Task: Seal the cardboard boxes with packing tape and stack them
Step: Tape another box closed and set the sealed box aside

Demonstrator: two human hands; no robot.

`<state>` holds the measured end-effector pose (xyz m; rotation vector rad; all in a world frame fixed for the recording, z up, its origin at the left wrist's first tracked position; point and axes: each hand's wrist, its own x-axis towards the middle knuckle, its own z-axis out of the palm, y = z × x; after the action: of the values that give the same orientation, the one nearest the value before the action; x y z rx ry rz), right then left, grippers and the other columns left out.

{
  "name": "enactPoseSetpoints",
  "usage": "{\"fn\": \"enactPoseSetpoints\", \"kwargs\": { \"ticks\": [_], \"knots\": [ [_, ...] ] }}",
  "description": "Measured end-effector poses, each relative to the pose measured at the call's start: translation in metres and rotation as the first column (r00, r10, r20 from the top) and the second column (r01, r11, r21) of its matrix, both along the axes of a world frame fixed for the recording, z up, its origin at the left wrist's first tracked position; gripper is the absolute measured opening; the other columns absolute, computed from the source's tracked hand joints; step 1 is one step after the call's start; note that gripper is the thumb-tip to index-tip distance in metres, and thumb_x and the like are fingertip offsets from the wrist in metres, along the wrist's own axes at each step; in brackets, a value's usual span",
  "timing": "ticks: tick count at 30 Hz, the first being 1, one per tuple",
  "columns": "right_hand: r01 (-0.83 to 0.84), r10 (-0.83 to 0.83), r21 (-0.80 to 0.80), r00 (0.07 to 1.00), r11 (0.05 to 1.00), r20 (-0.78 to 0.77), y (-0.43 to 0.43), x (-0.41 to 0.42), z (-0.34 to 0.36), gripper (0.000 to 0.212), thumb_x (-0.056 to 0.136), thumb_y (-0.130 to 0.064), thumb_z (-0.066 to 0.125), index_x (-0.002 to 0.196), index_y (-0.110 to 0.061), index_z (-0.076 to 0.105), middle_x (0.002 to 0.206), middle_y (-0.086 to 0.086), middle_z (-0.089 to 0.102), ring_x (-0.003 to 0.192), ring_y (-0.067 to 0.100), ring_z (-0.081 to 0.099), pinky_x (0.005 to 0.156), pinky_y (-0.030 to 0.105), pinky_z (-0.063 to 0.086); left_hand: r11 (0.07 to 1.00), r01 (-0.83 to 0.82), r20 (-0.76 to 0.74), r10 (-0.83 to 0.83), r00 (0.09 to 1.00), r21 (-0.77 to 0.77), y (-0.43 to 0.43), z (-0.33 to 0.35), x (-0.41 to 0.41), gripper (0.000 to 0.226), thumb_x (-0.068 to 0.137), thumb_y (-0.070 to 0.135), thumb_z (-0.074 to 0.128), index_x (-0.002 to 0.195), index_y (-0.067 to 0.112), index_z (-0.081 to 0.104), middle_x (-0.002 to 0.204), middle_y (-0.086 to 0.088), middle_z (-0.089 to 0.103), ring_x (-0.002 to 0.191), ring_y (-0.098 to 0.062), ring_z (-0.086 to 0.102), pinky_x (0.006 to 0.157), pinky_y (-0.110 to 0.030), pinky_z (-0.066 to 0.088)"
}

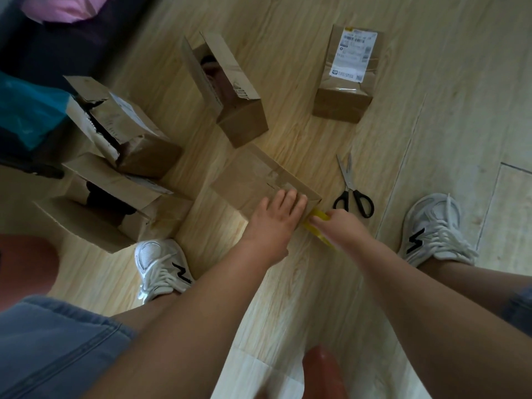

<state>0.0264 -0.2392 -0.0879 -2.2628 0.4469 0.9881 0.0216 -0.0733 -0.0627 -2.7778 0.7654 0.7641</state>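
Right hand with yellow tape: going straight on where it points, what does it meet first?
Probably the corner of the closed brown cardboard box, right ahead of the right hand's yellow tape; the left hand rests beyond.

The near box (253, 180) is matt cardboard, the floor (316, 298) smooth wood-grain. The scissors (349, 187) have metal blades, plastic handles.

The right hand (342, 226) hides most of the yellow tape (320, 215), and the label (355, 53) print is unreadable
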Motion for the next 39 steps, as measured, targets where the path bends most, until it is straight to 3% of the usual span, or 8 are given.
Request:
{"fn": "enactPoseSetpoints", "kwargs": {
  "ticks": [4, 13, 19, 22, 24, 26, 29, 39],
  "knots": [
    [-0.006, 0.006, -0.004, 1.0, 1.0, -0.014, 0.0, -0.001, 0.0, 0.046, 0.095, -0.06, 0.05, 0.084, -0.016, 0.063, 0.079, 0.002, 0.068, 0.075, 0.021, 0.067, 0.076, 0.041, 0.057, 0.998, 0.057, -0.059, -0.056, 0.997, 0.027, -0.009, -0.001, 0.011, 0.134, 0.076, 0.049, 0.077, 0.148, 0.027, -0.034, 0.154, -0.003, -0.042, 0.145, -0.029, -0.033, 0.118, -0.063, 0.009],
    [-0.085, 0.084, -0.028, 0.995, 0.996, -0.05, -0.004, 0.004, 0.003, 0.052, 0.094, -0.065, 0.049, 0.09, -0.015, 0.063, 0.079, 0.002, 0.067, 0.074, 0.019, 0.066, 0.067, 0.034, 0.052, 0.967, 0.21, -0.079, -0.2, 0.977, 0.146, -0.011, 0.003, 0.035, 0.14, 0.073, 0.04, 0.082, 0.147, 0.027, -0.035, 0.152, -0.006, -0.044, 0.143, -0.035, -0.033, 0.109, -0.076, 0.013],
    [0.147, -0.149, 0.054, 0.988, 0.988, 0.05, -0.004, 0.004, 0.003, 0.072, 0.086, -0.051, 0.071, 0.141, -0.017, 0.041, 0.123, 0.0, 0.063, 0.101, 0.019, 0.063, 0.08, 0.034, 0.051, 0.983, -0.182, 0.009, 0.182, 0.983, -0.026, 0.009, -0.008, 0.016, 0.125, 0.083, 0.048, 0.071, 0.149, 0.024, -0.032, 0.155, -0.009, -0.039, 0.146, -0.031, -0.029, 0.12, -0.061, 0.0],
    [0.158, -0.173, 0.146, 0.981, 0.977, 0.092, -0.004, 0.005, 0.004, 0.091, 0.086, -0.041, 0.074, 0.158, -0.033, 0.019, 0.142, -0.002, 0.054, 0.113, 0.018, 0.06, 0.086, 0.031, 0.05, 0.867, -0.455, 0.029, 0.47, 0.882, -0.204, 0.015, -0.012, -0.01, 0.119, 0.086, 0.059, 0.063, 0.15, 0.019, -0.029, 0.158, -0.012, -0.033, 0.148, -0.029, -0.025, 0.122, -0.043, -0.003],
    [0.123, -0.136, 0.163, 0.988, 0.979, 0.072, -0.002, 0.007, 0.003, 0.076, 0.089, -0.039, 0.071, 0.154, -0.038, 0.031, 0.13, -0.004, 0.062, 0.1, 0.014, 0.063, 0.083, 0.033, 0.055, 0.707, -0.652, -0.044, 0.668, 0.742, -0.274, 0.011, -0.013, -0.026, 0.117, 0.087, 0.058, 0.063, 0.152, 0.017, -0.025, 0.16, -0.014, -0.027, 0.152, -0.031, -0.008, 0.121, -0.038, 0.021],
    [0.107, -0.12, 0.164, 0.99, 0.981, 0.074, 0.0, 0.008, 0.003, 0.064, 0.089, -0.038, 0.069, 0.147, -0.037, 0.043, 0.117, -0.007, 0.066, 0.093, 0.012, 0.064, 0.077, 0.032, 0.056, 0.576, -0.759, -0.146, 0.759, 0.635, -0.303, 0.004, -0.014, -0.033, 0.107, 0.092, 0.051, 0.061, 0.154, 0.015, -0.019, 0.163, -0.016, -0.018, 0.146, -0.031, 0.029, 0.101, -0.032, 0.048],
    [0.081, -0.102, 0.193, 0.99, 0.978, 0.099, 0.0, 0.008, 0.011, 0.051, 0.091, -0.035, 0.067, 0.141, -0.033, 0.054, 0.101, -0.013, 0.065, 0.089, 0.008, 0.06, 0.074, 0.027, 0.048, 0.517, -0.789, -0.194, 0.781, 0.594, -0.332, -0.007, -0.008, -0.032, 0.088, 0.1, 0.037, 0.054, 0.157, 0.015, -0.008, 0.163, -0.018, -0.014, 0.112, -0.027, 0.062, 0.075, -0.027, 0.052],
    [0.11, -0.156, 0.247, 0.972, 0.963, 0.176, -0.004, 0.033, 0.094, 0.036, 0.091, -0.035, 0.071, 0.125, -0.024, 0.066, 0.078, -0.023, 0.055, 0.07, -0.005, 0.052, 0.059, 0.013, 0.04, 0.219, -0.816, -0.338, 0.83, 0.444, -0.534, -0.008, 0.04, -0.015, 0.068, 0.099, 0.027, 0.057, 0.157, 0.017, 0.022, 0.164, -0.009, 0.016, 0.145, -0.023, 0.031, 0.112, -0.029, 0.031]
  ]
}}
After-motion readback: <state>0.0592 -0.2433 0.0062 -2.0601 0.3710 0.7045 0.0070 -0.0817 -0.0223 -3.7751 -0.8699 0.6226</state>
